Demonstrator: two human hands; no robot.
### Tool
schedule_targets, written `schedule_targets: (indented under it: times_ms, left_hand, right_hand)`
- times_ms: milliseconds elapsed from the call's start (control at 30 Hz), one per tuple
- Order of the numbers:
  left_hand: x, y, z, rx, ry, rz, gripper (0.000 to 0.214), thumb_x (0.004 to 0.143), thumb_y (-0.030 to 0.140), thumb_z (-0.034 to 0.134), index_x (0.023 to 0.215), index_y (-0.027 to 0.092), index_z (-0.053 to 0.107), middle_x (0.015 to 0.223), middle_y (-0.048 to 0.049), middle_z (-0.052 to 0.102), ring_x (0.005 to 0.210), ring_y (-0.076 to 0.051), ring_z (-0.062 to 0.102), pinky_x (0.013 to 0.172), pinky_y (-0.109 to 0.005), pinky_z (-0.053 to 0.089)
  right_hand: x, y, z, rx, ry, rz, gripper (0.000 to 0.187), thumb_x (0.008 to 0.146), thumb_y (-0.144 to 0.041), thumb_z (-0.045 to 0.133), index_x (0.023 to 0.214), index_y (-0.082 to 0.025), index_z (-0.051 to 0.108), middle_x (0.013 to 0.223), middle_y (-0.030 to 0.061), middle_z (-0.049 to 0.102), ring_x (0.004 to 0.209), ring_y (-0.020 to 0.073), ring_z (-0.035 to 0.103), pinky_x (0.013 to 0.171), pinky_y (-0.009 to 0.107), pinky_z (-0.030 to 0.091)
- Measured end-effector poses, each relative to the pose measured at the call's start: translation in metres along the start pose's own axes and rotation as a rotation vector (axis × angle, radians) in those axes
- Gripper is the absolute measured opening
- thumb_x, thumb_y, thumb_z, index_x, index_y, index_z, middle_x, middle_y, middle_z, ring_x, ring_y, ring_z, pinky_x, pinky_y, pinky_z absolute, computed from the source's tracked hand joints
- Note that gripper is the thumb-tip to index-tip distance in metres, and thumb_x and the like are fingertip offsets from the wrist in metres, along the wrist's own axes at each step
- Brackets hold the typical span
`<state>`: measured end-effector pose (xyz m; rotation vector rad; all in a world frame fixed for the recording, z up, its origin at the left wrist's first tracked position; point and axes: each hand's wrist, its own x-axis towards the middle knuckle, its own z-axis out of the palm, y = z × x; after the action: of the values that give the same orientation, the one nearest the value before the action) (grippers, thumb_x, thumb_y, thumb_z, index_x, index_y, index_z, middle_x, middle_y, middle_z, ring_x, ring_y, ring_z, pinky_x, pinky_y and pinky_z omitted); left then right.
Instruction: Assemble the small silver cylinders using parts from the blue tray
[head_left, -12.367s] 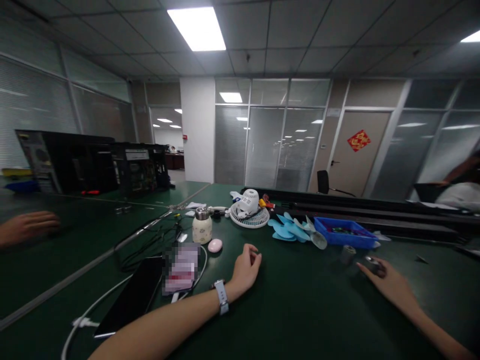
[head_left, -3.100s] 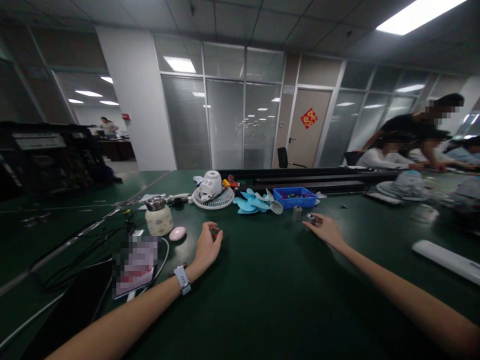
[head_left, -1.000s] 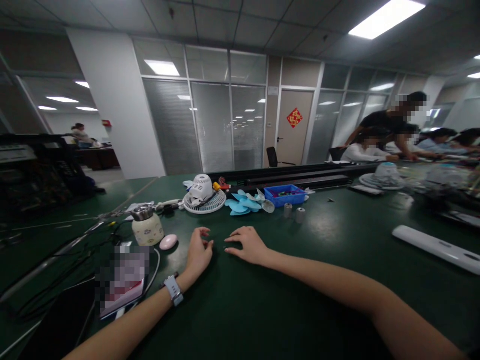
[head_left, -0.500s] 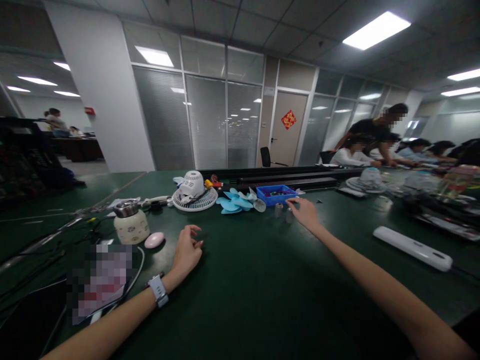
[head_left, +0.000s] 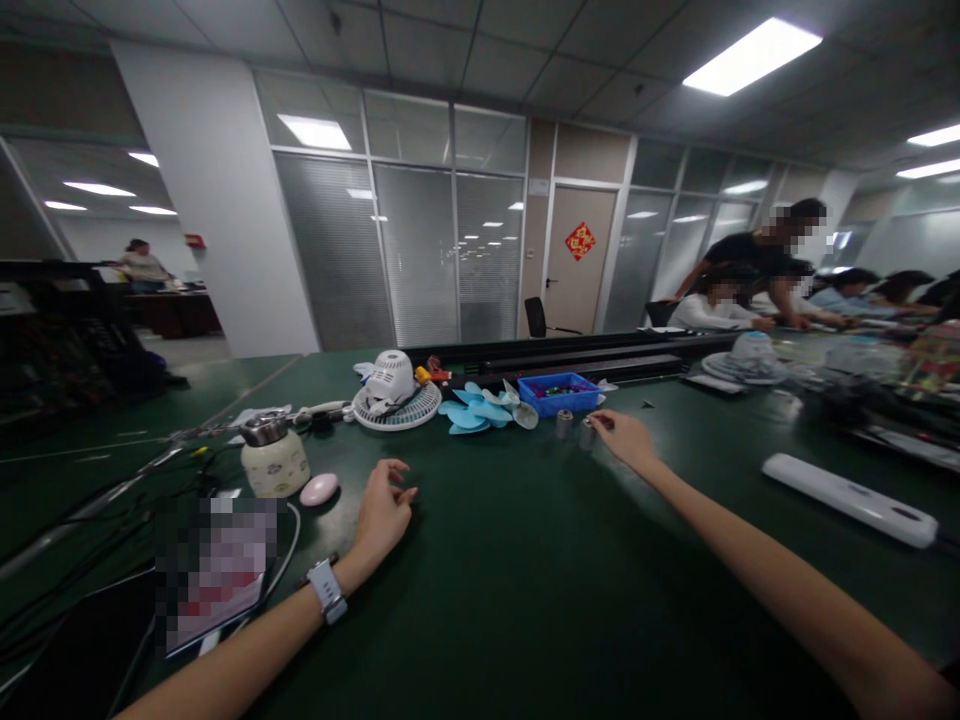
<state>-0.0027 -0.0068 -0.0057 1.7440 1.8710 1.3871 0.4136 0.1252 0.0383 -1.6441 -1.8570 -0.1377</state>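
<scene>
My right hand (head_left: 626, 440) reaches to the far side of the table, its thumb and fingertips pinched at the top of a small metal cylinder (head_left: 586, 437) that looks like a motor. This cylinder stands upright on the table; a similar metal cylinder (head_left: 564, 425) stands just left of it. Behind them is a blue tray (head_left: 559, 400) of small parts. My left hand (head_left: 384, 515), wearing a watch at the wrist, hovers or rests near the table with loosely curled, parted fingers and nothing in them. Nearest to it lies a pink oval object (head_left: 319, 489).
Blue fan blades (head_left: 480, 410) and a white fan housing on its grille (head_left: 397, 405) lie ahead. At left stand a cream bottle (head_left: 276, 465), cables and a tablet-like device. A long white device (head_left: 847, 498) lies at right. Other people sit farther right.
My right hand's fingertips have come down onto the top of the right-hand metal cylinder. My left hand keeps its pose; the whole view has shifted slightly.
</scene>
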Motion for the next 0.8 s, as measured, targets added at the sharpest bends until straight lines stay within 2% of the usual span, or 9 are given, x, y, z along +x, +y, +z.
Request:
schedule_targets:
  times_ms: [100, 167, 233, 333, 367, 433, 500, 633, 800]
  left_hand:
    - [-0.004, 0.009, -0.004, -0.011, -0.021, 0.017, 0.027, 0.078, 0.018, 0.054, 0.103, 0.021, 0.046, 0.094, -0.0014, 0.052, 0.069, -0.015, 0.058, 0.064, -0.031, 0.050]
    - [-0.013, 0.023, -0.008, 0.066, -0.086, 0.132, 0.025, 0.081, 0.015, 0.050, 0.105, 0.022, 0.046, 0.098, -0.0026, 0.055, 0.074, -0.015, 0.059, 0.069, -0.031, 0.051]
    - [-0.027, 0.043, -0.012, 0.197, -0.219, 0.335, 0.023, 0.087, 0.014, 0.043, 0.107, 0.022, 0.049, 0.107, -0.0054, 0.056, 0.083, -0.016, 0.059, 0.075, -0.031, 0.050]
    - [-0.054, 0.075, -0.011, 0.382, -0.507, 0.683, 0.024, 0.090, 0.014, 0.042, 0.109, 0.022, 0.053, 0.106, -0.0056, 0.060, 0.090, -0.018, 0.059, 0.079, -0.031, 0.048]
    - [-0.062, 0.084, -0.010, 0.400, -0.605, 0.767, 0.023, 0.090, 0.014, 0.043, 0.109, 0.022, 0.054, 0.106, -0.0051, 0.060, 0.091, -0.017, 0.059, 0.078, -0.029, 0.047]
    - [-0.076, 0.096, -0.007, 0.437, -0.690, 0.845, 0.024, 0.090, 0.015, 0.044, 0.111, 0.023, 0.055, 0.109, -0.0052, 0.060, 0.091, -0.017, 0.059, 0.077, -0.027, 0.047]
    - [-0.082, 0.101, -0.006, 0.448, -0.711, 0.861, 0.023, 0.091, 0.016, 0.044, 0.111, 0.022, 0.054, 0.110, -0.0052, 0.059, 0.091, -0.016, 0.059, 0.076, -0.026, 0.047]
    - [-0.078, 0.098, -0.009, 0.422, -0.690, 0.787, 0.020, 0.092, 0.016, 0.042, 0.107, 0.021, 0.054, 0.104, -0.0031, 0.060, 0.088, -0.015, 0.059, 0.075, -0.026, 0.046]
    - [-0.075, 0.096, -0.010, 0.400, -0.698, 0.768, 0.020, 0.091, 0.015, 0.044, 0.107, 0.022, 0.055, 0.104, -0.0033, 0.061, 0.089, -0.015, 0.059, 0.078, -0.026, 0.047]
  right_hand:
    - [0.000, -0.002, -0.002, -0.028, -0.023, 0.013, 0.034, 0.090, -0.040, 0.045, 0.105, -0.023, 0.071, 0.096, 0.0062, 0.074, 0.085, 0.0233, 0.067, 0.070, 0.031, 0.048]
    - [-0.001, -0.003, -0.002, -0.068, -0.057, 0.026, 0.038, 0.091, -0.043, 0.042, 0.106, -0.024, 0.071, 0.097, 0.0074, 0.073, 0.086, 0.0258, 0.067, 0.070, 0.034, 0.048]
    - [-0.004, -0.002, 0.000, -0.106, -0.071, 0.009, 0.043, 0.092, -0.046, 0.038, 0.109, -0.023, 0.070, 0.101, 0.0094, 0.072, 0.089, 0.0277, 0.066, 0.073, 0.037, 0.049]
    - [-0.018, 0.000, 0.010, -0.165, 0.031, -0.080, 0.055, 0.092, -0.050, 0.034, 0.127, -0.017, 0.059, 0.127, 0.0151, 0.061, 0.111, 0.0316, 0.059, 0.090, 0.044, 0.045]
    - [-0.025, 0.001, 0.013, -0.179, 0.068, -0.081, 0.061, 0.092, -0.052, 0.033, 0.135, -0.012, 0.051, 0.134, 0.0181, 0.055, 0.118, 0.0328, 0.054, 0.095, 0.046, 0.042]
    - [-0.036, 0.001, 0.021, -0.190, 0.079, -0.039, 0.074, 0.091, -0.056, 0.032, 0.143, -0.003, 0.036, 0.139, 0.0242, 0.047, 0.125, 0.0348, 0.048, 0.100, 0.049, 0.039]
    - [-0.041, 0.001, 0.025, -0.186, 0.018, -0.006, 0.078, 0.091, -0.058, 0.032, 0.144, 0.000, 0.030, 0.136, 0.0272, 0.049, 0.123, 0.0357, 0.050, 0.099, 0.049, 0.040]
    - [-0.037, 0.005, 0.030, -0.200, -0.112, -0.017, 0.071, 0.091, -0.055, 0.035, 0.140, -0.004, 0.039, 0.126, 0.0254, 0.057, 0.110, 0.0359, 0.059, 0.090, 0.047, 0.046]
    - [-0.032, 0.011, 0.033, -0.198, -0.148, -0.012, 0.067, 0.089, -0.055, 0.037, 0.134, -0.006, 0.046, 0.123, 0.0243, 0.059, 0.107, 0.0351, 0.060, 0.086, 0.046, 0.049]
